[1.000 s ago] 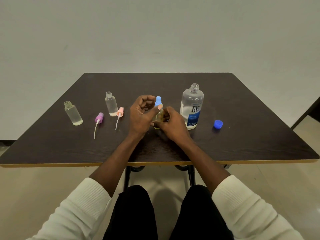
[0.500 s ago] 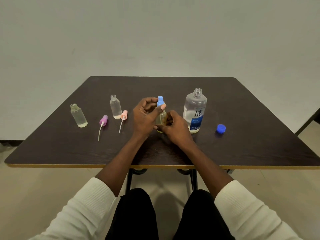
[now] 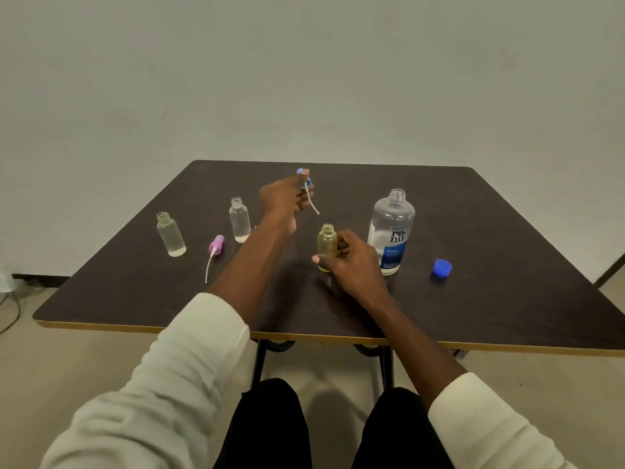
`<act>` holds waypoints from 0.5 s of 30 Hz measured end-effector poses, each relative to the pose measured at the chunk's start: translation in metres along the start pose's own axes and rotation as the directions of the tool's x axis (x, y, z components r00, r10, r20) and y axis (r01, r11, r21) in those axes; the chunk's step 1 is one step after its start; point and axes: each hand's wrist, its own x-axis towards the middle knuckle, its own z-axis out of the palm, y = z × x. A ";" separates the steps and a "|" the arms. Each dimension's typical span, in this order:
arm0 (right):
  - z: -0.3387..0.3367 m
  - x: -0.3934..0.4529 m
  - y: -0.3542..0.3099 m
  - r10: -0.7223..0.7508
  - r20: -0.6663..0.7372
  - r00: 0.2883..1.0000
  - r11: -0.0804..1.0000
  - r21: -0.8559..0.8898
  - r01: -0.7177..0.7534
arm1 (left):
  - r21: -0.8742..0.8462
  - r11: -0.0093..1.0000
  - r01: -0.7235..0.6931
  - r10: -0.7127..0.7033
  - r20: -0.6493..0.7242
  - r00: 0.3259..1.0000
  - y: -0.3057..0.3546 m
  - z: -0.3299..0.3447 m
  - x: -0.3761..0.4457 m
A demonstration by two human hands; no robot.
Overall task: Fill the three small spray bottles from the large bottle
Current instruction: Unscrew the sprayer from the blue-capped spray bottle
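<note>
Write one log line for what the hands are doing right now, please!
left hand: holds blue spray top lifted | right hand: grips open small bottle on table | large bottle: uncapped, untouched

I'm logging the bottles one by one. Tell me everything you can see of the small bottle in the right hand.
The small bottle is clear plastic with a yellowish tint, round, with a threaded neck. It stands upright on the table, open, its sprayer off. The right hand grips its side, thumb across the lower front. The large bottle stands just right of it. Its fill level cannot be told.
</note>
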 end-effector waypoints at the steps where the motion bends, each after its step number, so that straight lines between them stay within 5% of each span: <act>1: 0.000 0.000 0.000 -0.004 -0.006 1.000 1.000 -0.002 0.004 | 0.078 0.996 0.038 -0.037 -0.014 0.999 -0.001 0.000 0.007; 8: 0.001 0.001 0.000 0.001 -0.013 1.000 1.000 0.011 -0.001 | 0.686 0.724 0.072 0.014 -0.118 0.993 -0.030 -0.002 0.022; 11: 0.001 0.001 0.000 0.004 -0.017 1.000 1.000 0.005 -0.004 | 0.793 0.607 0.055 0.061 -0.116 0.991 -0.035 -0.005 0.016; 15: 0.001 0.002 0.001 0.003 -0.024 1.000 1.000 -0.003 -0.003 | 0.813 0.582 0.024 0.065 -0.076 0.995 -0.044 -0.013 0.011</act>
